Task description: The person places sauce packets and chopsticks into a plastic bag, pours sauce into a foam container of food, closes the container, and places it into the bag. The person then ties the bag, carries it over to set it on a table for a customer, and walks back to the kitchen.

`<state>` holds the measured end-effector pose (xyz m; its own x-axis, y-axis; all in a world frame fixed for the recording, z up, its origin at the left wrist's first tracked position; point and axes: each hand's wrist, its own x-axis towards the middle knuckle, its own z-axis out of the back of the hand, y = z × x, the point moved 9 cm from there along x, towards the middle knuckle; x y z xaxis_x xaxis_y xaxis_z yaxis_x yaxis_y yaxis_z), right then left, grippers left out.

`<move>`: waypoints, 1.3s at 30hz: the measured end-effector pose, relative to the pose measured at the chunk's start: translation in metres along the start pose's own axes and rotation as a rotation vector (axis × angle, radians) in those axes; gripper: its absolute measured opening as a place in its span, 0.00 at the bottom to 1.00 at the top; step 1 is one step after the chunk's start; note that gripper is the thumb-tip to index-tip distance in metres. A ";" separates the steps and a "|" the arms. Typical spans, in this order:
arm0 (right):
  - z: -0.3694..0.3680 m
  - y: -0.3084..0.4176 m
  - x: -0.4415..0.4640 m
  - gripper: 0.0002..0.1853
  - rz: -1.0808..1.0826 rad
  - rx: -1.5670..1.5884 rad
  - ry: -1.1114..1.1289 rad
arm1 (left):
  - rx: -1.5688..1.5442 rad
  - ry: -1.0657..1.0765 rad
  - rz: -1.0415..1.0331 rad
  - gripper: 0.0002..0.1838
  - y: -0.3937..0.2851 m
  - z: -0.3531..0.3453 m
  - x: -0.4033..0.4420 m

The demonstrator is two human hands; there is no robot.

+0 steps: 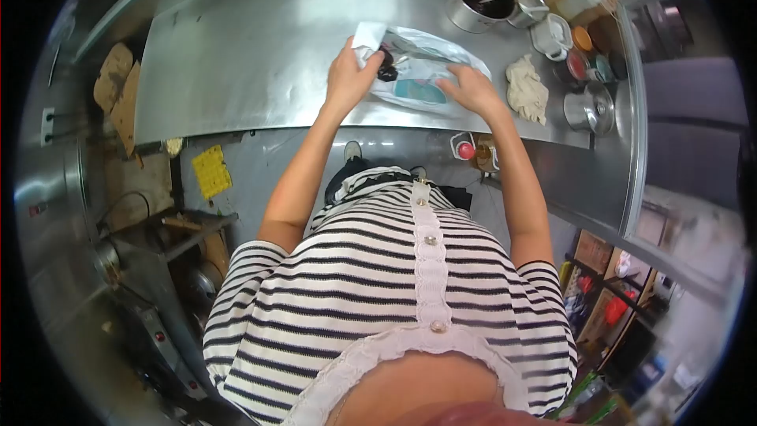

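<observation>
A white plastic bag (441,51) with a teal print lies on the steel counter in front of me, its mouth spread toward the left. My left hand (352,75) is closed on the bag's gathered left end, thumb and fingers pinching the white plastic. Just right of that thumb, something dark and glossy (386,67) shows inside or against the bag; I cannot make out what it is. On the bag's right part rests my right hand (471,88), its fingers bent over the plastic, which they appear to grip.
A steel pot (471,1) of dark contents stands at the back right of the counter (236,47). Nearby are a crumpled cloth (527,91), a white container (551,37), a lidded metal pot (589,109) and several jars. A yellow mat (211,172) lies lower left.
</observation>
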<state>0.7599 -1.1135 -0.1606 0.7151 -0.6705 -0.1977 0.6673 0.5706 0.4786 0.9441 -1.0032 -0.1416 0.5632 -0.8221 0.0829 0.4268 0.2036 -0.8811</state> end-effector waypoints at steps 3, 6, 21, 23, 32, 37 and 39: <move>0.055 0.036 -0.036 0.18 0.250 0.070 -0.338 | 0.029 -0.036 -0.045 0.25 -0.006 0.006 0.002; 0.079 0.029 -0.077 0.17 0.267 0.163 -0.464 | 0.067 0.001 -0.008 0.27 -0.004 0.011 0.000; 0.022 -0.079 -0.202 0.14 -0.462 0.358 -0.810 | 0.147 0.170 -0.224 0.36 -0.048 0.043 0.034; 0.036 -0.060 -0.177 0.13 -0.374 0.401 -0.789 | 0.256 0.234 -0.276 0.36 -0.048 0.045 0.034; 0.198 -0.025 -0.015 0.11 0.160 0.183 -0.776 | 0.146 0.398 0.037 0.18 0.020 0.030 0.031; 0.276 -0.038 0.130 0.13 0.334 0.143 -0.740 | -0.114 0.177 0.140 0.15 0.016 0.025 0.024; 0.300 -0.045 0.192 0.13 0.355 0.010 -0.743 | -0.173 0.168 0.225 0.08 0.012 0.020 0.018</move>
<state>0.8042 -1.4101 0.0369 0.5564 -0.5921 0.5830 0.4233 0.8057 0.4143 0.9738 -1.0045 -0.1413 0.4986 -0.8462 -0.1879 0.1704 0.3082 -0.9359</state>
